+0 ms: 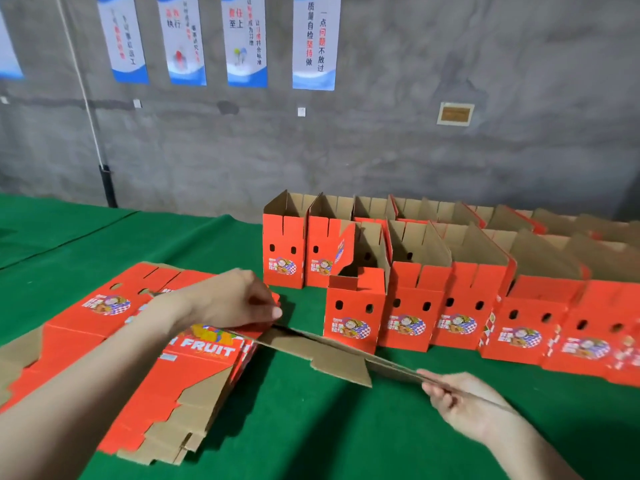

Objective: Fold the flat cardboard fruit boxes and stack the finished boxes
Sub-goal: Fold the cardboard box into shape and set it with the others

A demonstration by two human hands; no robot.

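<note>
A pile of flat red fruit-box blanks (194, 368) lies on the green table at the left, printed side up. One flat blank (332, 355) is lifted off the pile and hangs almost level over the table, its brown underside showing. My left hand (239, 299) pinches its far corner above the pile. My right hand (460, 400) grips its near edge at the lower right. Several folded red boxes (412, 306) stand upright with open tops in two rows behind the blank.
The green table cloth (311, 427) runs across the whole view; a seam crosses it at the far left. A grey concrete wall with posters (313, 39) rises behind the table. A black pipe base (108, 185) stands at the table's back left edge.
</note>
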